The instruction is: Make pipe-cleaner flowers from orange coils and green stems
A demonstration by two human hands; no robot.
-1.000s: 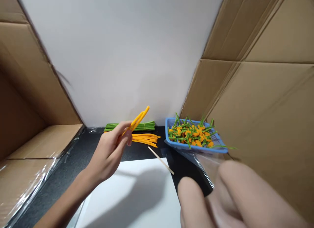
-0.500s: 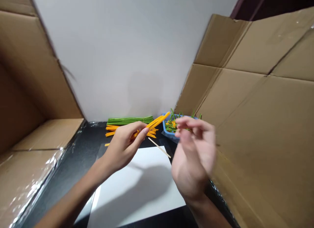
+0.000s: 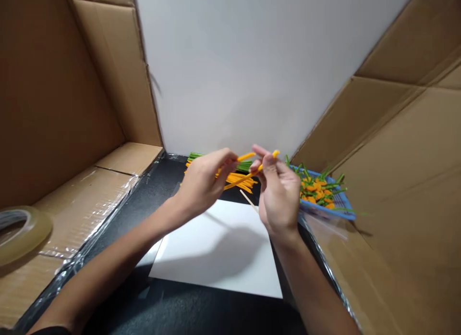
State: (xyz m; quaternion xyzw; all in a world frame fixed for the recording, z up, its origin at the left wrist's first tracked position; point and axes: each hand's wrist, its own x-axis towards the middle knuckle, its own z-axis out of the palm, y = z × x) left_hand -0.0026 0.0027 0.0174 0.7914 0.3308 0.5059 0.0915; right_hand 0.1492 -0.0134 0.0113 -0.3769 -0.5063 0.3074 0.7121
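My left hand (image 3: 207,181) is closed on an orange pipe cleaner, whose end (image 3: 247,156) sticks out past the fingertips toward the right. Opposite it, my right hand (image 3: 281,195) pinches an orange pipe cleaner (image 3: 240,181) between thumb and fingers. Its tip shows above the thumb, and the other end runs back under my left hand. Whether both pieces are one bent stem I cannot tell. Behind the hands lie a pile of orange pipe cleaners (image 3: 248,185) and a bundle of green pipe cleaners (image 3: 195,155), partly hidden by my left hand.
A white sheet (image 3: 212,248) lies on the black table (image 3: 173,303), with a thin pale stick (image 3: 248,199) at its far edge. The blue basket (image 3: 346,203) at right holds green and orange pieces. Cardboard walls (image 3: 406,147) flank both sides. A tape roll (image 3: 39,236) sits at left.
My right hand has closed from an open pose and now pinches an orange pipe cleaner beside my left hand. The view has swung left, bringing the tape roll into sight.
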